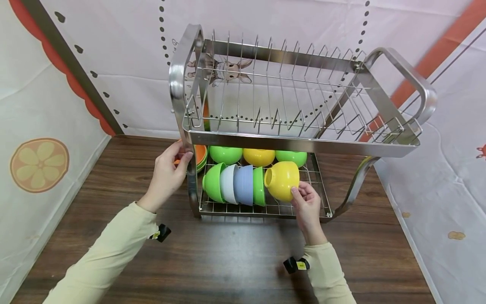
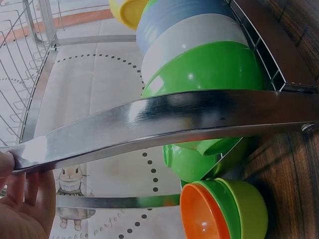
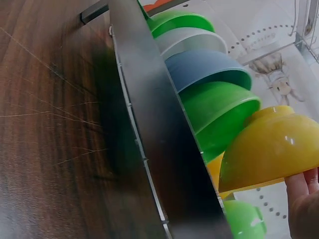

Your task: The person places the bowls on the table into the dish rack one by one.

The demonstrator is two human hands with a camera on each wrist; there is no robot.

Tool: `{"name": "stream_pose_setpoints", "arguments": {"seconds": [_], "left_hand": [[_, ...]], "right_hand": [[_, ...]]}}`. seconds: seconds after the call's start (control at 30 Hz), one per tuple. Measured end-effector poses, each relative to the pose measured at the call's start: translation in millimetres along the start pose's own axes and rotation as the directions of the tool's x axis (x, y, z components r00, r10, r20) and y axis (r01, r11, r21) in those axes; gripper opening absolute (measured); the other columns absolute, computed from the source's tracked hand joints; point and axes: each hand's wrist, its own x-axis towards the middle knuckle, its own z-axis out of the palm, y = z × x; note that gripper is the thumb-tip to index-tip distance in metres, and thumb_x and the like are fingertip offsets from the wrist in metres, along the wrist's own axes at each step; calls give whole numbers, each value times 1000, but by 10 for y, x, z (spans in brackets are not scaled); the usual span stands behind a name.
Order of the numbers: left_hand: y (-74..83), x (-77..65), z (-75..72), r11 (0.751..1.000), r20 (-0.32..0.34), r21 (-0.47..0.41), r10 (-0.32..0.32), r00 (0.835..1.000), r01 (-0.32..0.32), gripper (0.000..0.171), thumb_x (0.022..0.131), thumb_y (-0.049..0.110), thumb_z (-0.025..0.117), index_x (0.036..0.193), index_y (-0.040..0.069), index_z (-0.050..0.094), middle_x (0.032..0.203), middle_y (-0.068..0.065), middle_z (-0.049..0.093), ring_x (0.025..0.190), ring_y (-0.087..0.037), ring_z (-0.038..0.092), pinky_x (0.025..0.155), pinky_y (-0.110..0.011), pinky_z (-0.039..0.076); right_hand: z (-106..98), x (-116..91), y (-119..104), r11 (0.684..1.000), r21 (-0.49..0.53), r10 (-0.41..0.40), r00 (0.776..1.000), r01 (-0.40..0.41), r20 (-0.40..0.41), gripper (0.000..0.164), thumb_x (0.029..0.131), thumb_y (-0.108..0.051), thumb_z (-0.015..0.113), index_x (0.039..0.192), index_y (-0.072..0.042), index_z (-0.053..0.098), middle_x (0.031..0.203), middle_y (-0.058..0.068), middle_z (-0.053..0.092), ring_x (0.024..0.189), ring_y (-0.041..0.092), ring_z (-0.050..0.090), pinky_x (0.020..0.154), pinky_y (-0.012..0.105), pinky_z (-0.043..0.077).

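Observation:
My right hand (image 1: 307, 207) pinches a yellow bowl (image 1: 285, 181) by its rim, at the right end of a front row on the rack's lower shelf. That bowl is tipped on its side, its base toward the left. Left of it, a green bowl (image 1: 259, 185), a blue bowl (image 1: 244, 185), a white bowl (image 1: 229, 184) and another green bowl (image 1: 214, 182) stand on edge close together. With thumb and fingers, my left hand (image 1: 168, 169) grips the left front post (image 2: 134, 119) of the metal dish rack (image 1: 303, 143).
Behind the row sit upturned green bowls (image 1: 226, 155) and a yellow bowl (image 1: 259, 157). Nested orange and green bowls (image 2: 207, 211) stand at the rack's left side. The wire upper tier (image 1: 281, 97) overhangs the lower shelf. Dark wooden tabletop (image 1: 235, 261) extends in front.

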Motion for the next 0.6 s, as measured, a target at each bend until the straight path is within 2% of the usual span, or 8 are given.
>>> {"name": "stream_pose_setpoints", "arguments": {"seconds": [0.23,0.43,0.6], "left_hand": [[0,0,3,1000,7,-2,-16,1000,16,17,88,2,56,102,-6,59,83,-15,60,73,-11,51,64,-7,40],[16,5,-8,1000,14,8,-16,1000,16,18,87,3,57,103,-7,58,85,-16,59,73,-15,53,65,-10,41],[17,8,-11,1000,20,15,-17,1000,17,19,87,3,57,103,-7,58,85,-16,59,74,-16,54,64,-13,43]], "right_hand": [[-23,2,115,999,12,53,998,-53,18,25,85,12,50,83,-10,61,76,-1,66,69,8,61,60,21,51],[-30,3,194,998,10,62,997,-63,34,25,86,13,49,83,-9,60,76,-1,66,69,9,61,60,22,51],[-36,11,256,995,-25,95,995,-95,18,26,85,14,47,83,-9,60,76,-1,66,69,8,61,61,22,51]]}}
